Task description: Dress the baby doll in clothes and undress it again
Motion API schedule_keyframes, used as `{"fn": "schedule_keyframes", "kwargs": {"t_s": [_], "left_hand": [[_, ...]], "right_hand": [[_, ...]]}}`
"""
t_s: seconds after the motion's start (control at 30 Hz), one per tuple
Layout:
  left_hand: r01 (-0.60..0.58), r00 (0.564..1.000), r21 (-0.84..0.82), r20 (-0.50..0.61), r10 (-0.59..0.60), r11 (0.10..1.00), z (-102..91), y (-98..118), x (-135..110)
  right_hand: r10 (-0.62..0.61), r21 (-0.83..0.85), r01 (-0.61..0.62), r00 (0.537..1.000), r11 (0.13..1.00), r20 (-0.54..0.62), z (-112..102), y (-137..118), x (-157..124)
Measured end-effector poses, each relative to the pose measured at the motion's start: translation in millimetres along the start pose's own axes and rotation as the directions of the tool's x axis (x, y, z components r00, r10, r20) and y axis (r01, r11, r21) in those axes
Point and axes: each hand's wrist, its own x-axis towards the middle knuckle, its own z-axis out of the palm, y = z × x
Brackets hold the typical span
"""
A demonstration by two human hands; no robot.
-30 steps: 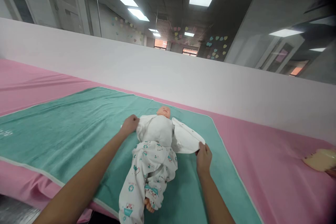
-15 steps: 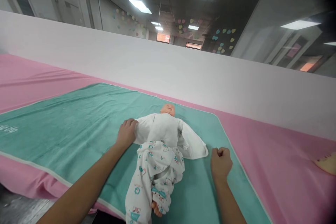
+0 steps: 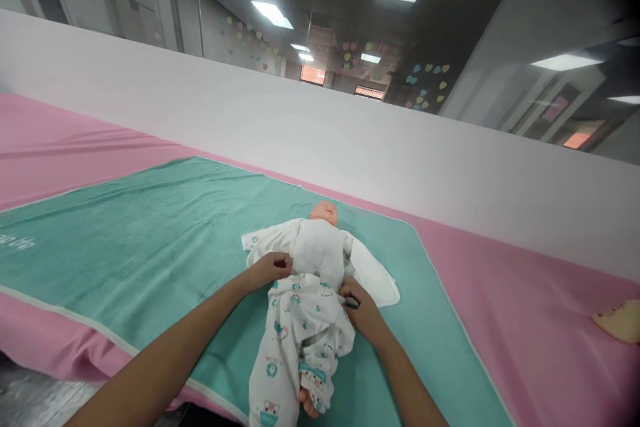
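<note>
A baby doll [image 3: 320,247] lies on its back with its head toward the wall. Its white top [image 3: 373,273] is spread open on both sides, baring a white torso. Printed baby pants [image 3: 300,327] cover its legs, and one foot [image 3: 309,403] shows at a cuff. My left hand [image 3: 271,269] is closed at the waistband on the doll's left-hand side in view, its fingertips pinched together. Across from it, my right hand [image 3: 359,303] pinches the other side of the waistband. The cloth between the fingers is partly hidden.
Beneath the doll a green towel [image 3: 125,227] with a white edge covers part of a pink sheet [image 3: 500,280]. A low white wall [image 3: 300,120] with glass above runs along the back. A yellowish object [image 3: 620,320] lies at the far right.
My left hand has left the top's sleeve and moved right to the waistband. My right hand has moved left from the towel to the waistband's other side.
</note>
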Motion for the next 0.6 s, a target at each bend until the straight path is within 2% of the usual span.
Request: {"fn": "schedule_keyframes", "kwargs": {"t_s": [0.07, 0.2, 0.27, 0.33, 0.4, 0.47, 0.53, 0.6], "left_hand": [[-0.022, 0.997, -0.025, 0.068, 0.024, 0.999, 0.3, 1.8, -2.7], [-0.056, 0.98, -0.123, 0.184, 0.078, 0.991, 2.5, -1.1, -5.4], [-0.061, 0.97, -0.118, 0.226, 0.087, 0.991, 2.3, -2.6, -5.7], [-0.07, 0.963, -0.061, 0.257, 0.083, 0.996, 1.1, -1.8, -6.2], [-0.089, 0.957, 0.032, 0.28, 0.076, 0.996, -0.3, 1.6, -7.4], [-0.115, 0.948, 0.107, 0.309, 0.077, 0.988, -0.5, 5.9, -8.8], [-0.138, 0.943, 0.124, 0.319, 0.092, 0.983, 1.2, 8.4, -9.6], [-0.109, 0.957, 0.09, 0.279, 0.08, 0.99, 5.0, 7.8, -9.2]], "right_hand": [[-0.046, -0.055, 0.048, 0.999, 0.997, 0.025, -5.3, -7.3, 1.3], [-0.214, -0.217, 0.206, 0.977, 0.954, -0.014, -14.4, -24.9, 18.6], [-0.297, -0.293, 0.285, 0.955, 0.913, 0.006, -14.5, -26.2, 31.3], [-0.331, -0.326, 0.313, 0.944, 0.892, 0.001, -10.6, -19.4, 42.3], [-0.298, -0.297, 0.271, 0.953, 0.916, -0.047, -4.4, -7.2, 49.3], [-0.215, -0.21, 0.191, 0.972, 0.959, -0.098, 1.7, 5.1, 52.1], [-0.13, -0.097, 0.119, 0.983, 0.988, -0.126, 6.1, 13.4, 51.9], [-0.078, 0.0, 0.079, 0.986, 0.997, -0.15, 9.1, 16.5, 50.5]]}}
